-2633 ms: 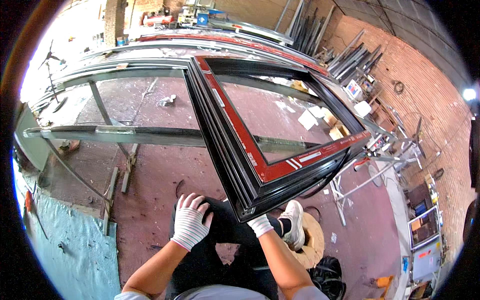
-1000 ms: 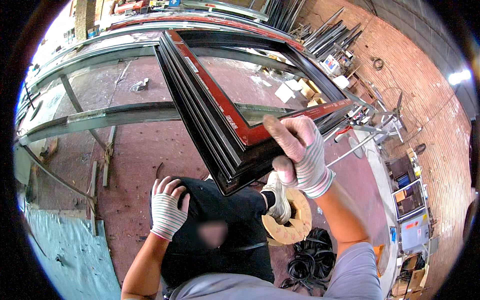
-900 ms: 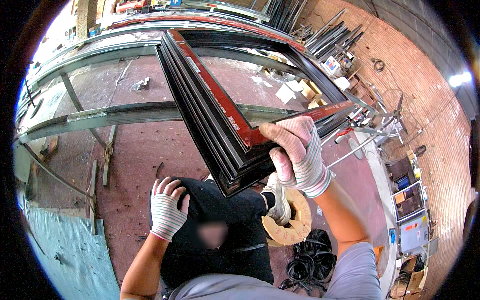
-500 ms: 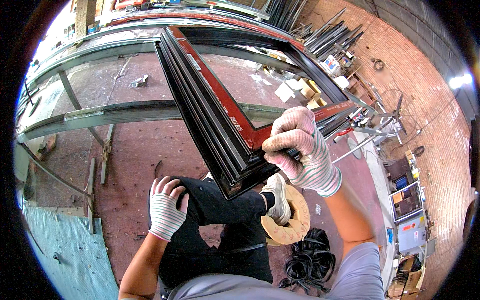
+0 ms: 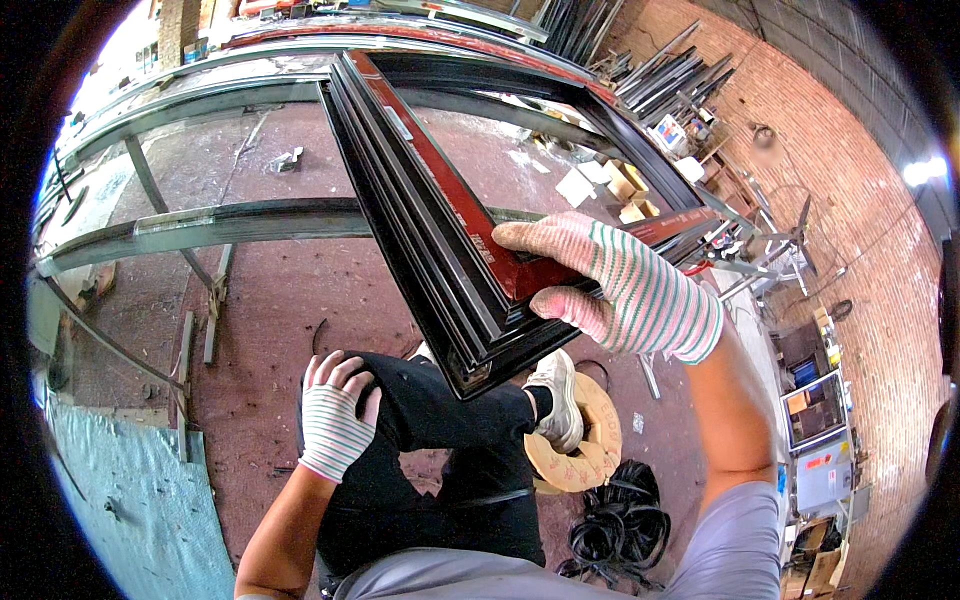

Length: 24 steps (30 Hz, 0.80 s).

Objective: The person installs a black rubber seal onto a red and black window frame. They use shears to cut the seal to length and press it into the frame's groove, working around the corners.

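Note:
A black metal window frame, with red film along its upper face, lies tilted across a steel rack. Its near corner points toward me. My right hand, in a white striped glove, grips the frame beside that corner. The index finger reaches over the red face and the thumb presses the nearer side. The other fingers are partly hidden. My left hand, in a matching glove, rests on my bent knee with its fingers apart and nothing in it.
Grey steel rails of the rack bear the frame. Below are a cardboard-sided spool beside my shoe and a black coiled strip. A teal sheet covers floor at left. Metal profiles lean near the brick wall.
My right hand has shifted slightly right and opened from a tight pinch into a wider hold, index finger now stretched over the red face. My left hand stays on the knee.

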{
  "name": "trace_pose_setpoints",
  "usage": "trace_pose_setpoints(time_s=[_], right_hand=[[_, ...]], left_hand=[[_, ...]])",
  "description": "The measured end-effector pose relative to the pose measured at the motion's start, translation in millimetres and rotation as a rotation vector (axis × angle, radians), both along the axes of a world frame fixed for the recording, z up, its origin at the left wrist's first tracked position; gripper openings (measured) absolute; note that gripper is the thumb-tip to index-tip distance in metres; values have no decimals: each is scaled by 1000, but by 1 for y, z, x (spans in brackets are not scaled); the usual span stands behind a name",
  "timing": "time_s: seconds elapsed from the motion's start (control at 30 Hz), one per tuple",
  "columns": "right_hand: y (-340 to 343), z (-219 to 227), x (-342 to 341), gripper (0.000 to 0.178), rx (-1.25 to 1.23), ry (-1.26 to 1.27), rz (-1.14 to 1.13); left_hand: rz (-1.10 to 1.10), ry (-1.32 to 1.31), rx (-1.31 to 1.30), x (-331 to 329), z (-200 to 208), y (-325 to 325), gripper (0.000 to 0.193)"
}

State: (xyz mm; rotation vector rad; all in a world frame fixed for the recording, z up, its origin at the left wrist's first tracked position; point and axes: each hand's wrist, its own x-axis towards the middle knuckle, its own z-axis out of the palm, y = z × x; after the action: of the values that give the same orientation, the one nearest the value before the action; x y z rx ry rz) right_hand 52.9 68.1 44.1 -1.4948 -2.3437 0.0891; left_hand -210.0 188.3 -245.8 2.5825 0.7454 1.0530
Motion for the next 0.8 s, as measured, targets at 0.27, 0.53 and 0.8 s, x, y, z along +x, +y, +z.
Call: trace_pose_setpoints(time_s=[0.27,0.53,0.8], right_hand=[[2,-6,-3,63,65,-20,7],[6,-5,-10,71,11,-2,-62],[4,-3,-7,69,-28,57,-107]], left_hand=[[1,-25,-16,2,0,-2,21],[4,-18,-13,-1,1,0,21],[4,-17,2,1,-3,1,21]])
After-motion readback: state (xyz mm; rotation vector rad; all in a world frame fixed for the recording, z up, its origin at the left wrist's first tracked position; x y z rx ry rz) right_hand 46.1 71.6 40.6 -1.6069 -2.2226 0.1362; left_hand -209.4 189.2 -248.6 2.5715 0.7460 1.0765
